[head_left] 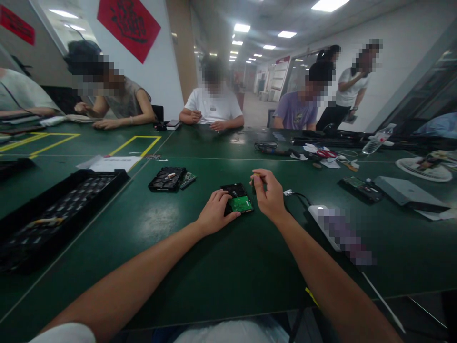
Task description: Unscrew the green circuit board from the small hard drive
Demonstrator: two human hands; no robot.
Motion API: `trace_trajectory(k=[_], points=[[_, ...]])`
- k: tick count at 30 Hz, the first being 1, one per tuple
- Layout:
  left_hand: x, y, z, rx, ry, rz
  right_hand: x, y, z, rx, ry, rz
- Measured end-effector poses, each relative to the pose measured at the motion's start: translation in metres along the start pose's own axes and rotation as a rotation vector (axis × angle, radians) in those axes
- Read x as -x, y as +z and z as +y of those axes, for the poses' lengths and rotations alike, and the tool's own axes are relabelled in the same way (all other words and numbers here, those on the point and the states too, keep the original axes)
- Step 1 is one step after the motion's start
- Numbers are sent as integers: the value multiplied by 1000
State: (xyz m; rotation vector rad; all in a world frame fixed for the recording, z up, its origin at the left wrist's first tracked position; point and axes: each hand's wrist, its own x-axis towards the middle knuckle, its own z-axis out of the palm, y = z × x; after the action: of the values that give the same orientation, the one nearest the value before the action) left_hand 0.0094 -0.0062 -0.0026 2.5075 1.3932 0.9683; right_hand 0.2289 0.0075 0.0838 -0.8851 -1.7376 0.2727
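Hard drive (243, 204), green board facing up: gripped at left end by left hand (216, 213). Slim tool (253, 184), partly hidden: pinched upright in right hand (268, 194).

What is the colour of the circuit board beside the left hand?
Green. The circuit board shows best in the head view, the only one.

Black hard drive (234, 192) flat on table (228, 276) — green board (241, 204) up.
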Motion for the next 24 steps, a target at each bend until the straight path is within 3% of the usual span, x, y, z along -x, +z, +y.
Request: trace_trajectory(k=[5, 12, 24], points=[[-1, -1, 0, 2, -2, -22, 11, 0, 6, 23, -17, 66], [1, 0, -1, 31, -29, -45, 26, -5, 9, 64, -77, 18], [2, 2, -3, 53, -6, -92, 24, -13, 7, 168, -118, 2]])
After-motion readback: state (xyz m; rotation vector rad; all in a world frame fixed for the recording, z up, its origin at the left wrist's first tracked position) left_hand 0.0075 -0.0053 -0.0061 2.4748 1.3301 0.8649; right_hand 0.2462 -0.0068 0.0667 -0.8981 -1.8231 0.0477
